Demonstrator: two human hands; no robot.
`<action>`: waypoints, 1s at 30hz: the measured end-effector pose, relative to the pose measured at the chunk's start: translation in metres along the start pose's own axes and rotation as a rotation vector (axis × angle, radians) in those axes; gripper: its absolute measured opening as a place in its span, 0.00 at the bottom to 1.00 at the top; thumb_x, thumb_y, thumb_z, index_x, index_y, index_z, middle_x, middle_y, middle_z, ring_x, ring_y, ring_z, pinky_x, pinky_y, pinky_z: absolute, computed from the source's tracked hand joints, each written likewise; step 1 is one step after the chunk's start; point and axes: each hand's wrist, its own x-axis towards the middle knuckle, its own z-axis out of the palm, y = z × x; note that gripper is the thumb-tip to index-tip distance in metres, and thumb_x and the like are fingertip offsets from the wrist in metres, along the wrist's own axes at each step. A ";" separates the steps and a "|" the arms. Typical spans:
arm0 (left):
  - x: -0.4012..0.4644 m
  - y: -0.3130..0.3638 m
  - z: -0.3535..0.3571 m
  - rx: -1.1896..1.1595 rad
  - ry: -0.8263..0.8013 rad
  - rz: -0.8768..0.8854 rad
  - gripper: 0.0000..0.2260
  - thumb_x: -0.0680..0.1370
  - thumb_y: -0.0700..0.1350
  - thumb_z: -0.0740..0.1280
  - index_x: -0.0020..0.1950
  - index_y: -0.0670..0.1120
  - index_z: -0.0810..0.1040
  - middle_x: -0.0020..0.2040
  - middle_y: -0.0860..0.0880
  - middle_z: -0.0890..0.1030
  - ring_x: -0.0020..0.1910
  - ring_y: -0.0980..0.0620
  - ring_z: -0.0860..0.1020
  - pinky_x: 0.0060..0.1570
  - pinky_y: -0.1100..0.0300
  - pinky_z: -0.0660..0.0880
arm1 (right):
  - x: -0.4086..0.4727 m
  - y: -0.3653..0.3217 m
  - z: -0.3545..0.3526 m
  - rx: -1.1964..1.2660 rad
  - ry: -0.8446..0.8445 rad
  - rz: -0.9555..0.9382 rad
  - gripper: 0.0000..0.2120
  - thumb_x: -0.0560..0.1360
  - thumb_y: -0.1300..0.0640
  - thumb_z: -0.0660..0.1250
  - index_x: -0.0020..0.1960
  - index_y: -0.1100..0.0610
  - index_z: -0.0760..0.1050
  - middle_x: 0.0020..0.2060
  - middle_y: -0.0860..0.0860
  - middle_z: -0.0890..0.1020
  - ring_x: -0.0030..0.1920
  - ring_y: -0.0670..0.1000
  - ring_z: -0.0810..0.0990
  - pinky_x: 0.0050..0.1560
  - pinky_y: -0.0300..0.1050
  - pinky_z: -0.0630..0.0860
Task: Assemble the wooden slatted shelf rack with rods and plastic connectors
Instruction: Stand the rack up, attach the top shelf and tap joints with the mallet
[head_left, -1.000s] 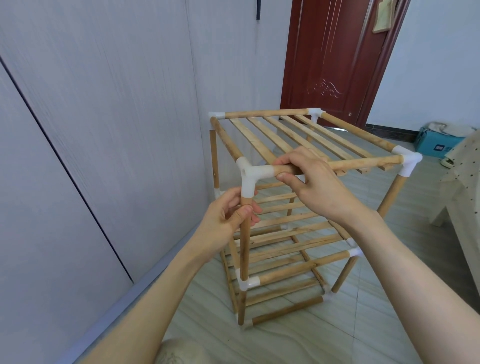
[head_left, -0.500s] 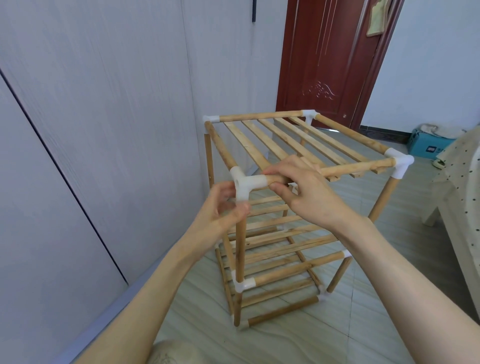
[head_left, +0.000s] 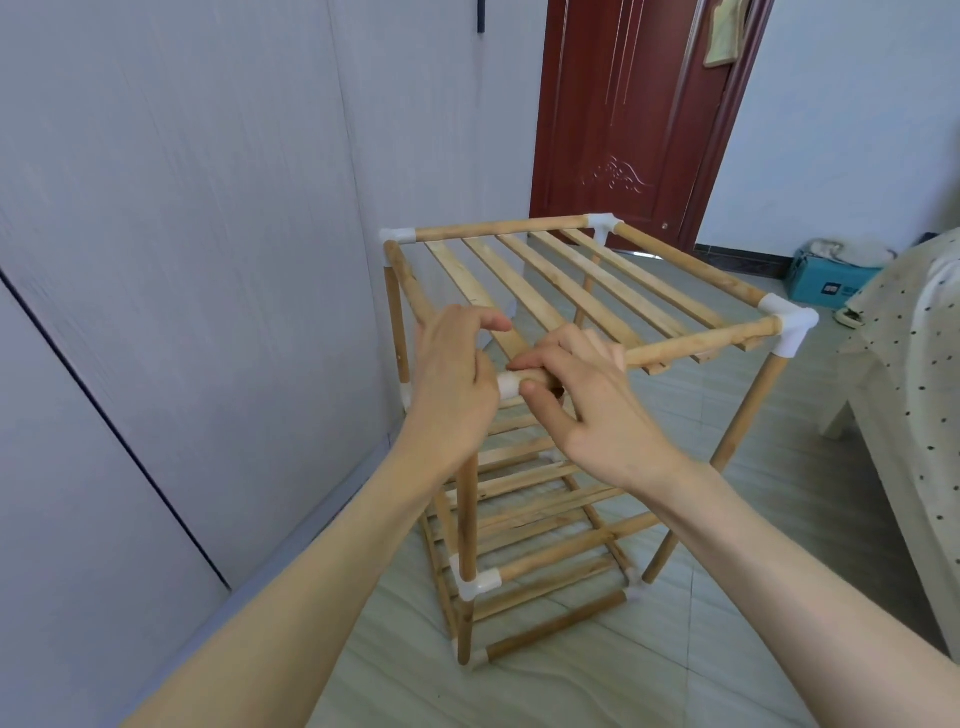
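Shelf rack (head_left: 571, 312) stands on tiled floor (head_left: 727, 649) beside grey wall panel (head_left: 182, 260), all tiers look fitted. Left hand (head_left: 454, 382) covers near-left top corner connector (head_left: 508, 385), fingers loosely curled over it, index raised; actual grip hidden. Right hand (head_left: 582, 402) pinches front top rod (head_left: 701, 340) just beside that connector. Judgement: frame light, rods stiff, push-fit plastic joints may wobble or pop. Best hold close to joint, pressing rod into socket, not slats.

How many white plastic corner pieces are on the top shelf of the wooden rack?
4 white plastic corner connectors: far left, far right, near right, and near left, mostly covered by the left hand. The right hand grips the round wooden front rod.
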 end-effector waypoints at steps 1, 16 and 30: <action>-0.002 -0.001 0.001 0.023 -0.010 0.009 0.18 0.74 0.30 0.52 0.55 0.48 0.73 0.54 0.56 0.71 0.63 0.54 0.66 0.66 0.61 0.61 | -0.002 0.001 0.001 0.000 -0.004 -0.006 0.11 0.75 0.56 0.59 0.51 0.57 0.78 0.43 0.46 0.70 0.48 0.44 0.66 0.53 0.41 0.58; -0.013 -0.001 -0.001 0.278 -0.134 0.187 0.13 0.79 0.50 0.53 0.54 0.48 0.74 0.45 0.57 0.73 0.47 0.62 0.66 0.65 0.59 0.57 | -0.007 0.001 0.002 0.266 0.199 0.188 0.18 0.75 0.56 0.58 0.30 0.61 0.74 0.32 0.51 0.76 0.40 0.45 0.72 0.54 0.54 0.65; 0.000 0.075 0.047 0.376 -0.435 0.350 0.10 0.81 0.46 0.54 0.50 0.46 0.73 0.49 0.50 0.77 0.49 0.50 0.75 0.44 0.57 0.68 | -0.023 0.050 -0.077 0.229 0.288 0.880 0.15 0.78 0.56 0.62 0.62 0.60 0.71 0.60 0.58 0.71 0.59 0.55 0.71 0.64 0.48 0.67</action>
